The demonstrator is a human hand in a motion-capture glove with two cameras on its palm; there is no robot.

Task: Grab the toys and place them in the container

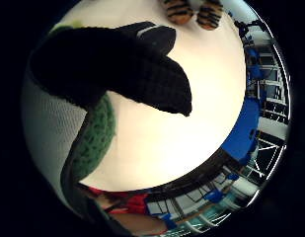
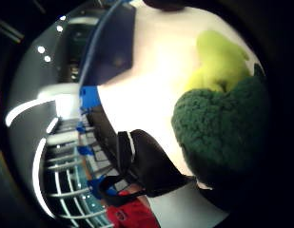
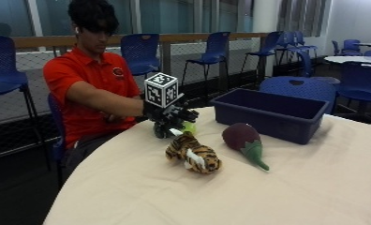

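Gloved right hand (image 3: 171,115) grasping green plush toy (image 2: 222,128); lift clear of tiger (image 3: 193,153), carry to blue bin (image 3: 270,115).

Gloved right hand (image 3: 172,114) is curled round a green toy (image 3: 187,127) near the table (image 3: 173,197) edge; tiger (image 3: 192,153) and eggplant plushie (image 3: 244,141) lie beside the blue bin (image 3: 271,114).

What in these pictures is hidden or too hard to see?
- Green toy: in the outside view the gloved right hand covers most of it, so its kind is unclear.
- Tiger toy: the little finger side palm view cuts it at the edge.
- Container: its inside floor is hidden by its own front wall.
- Bare hand: behind the gloved arm.
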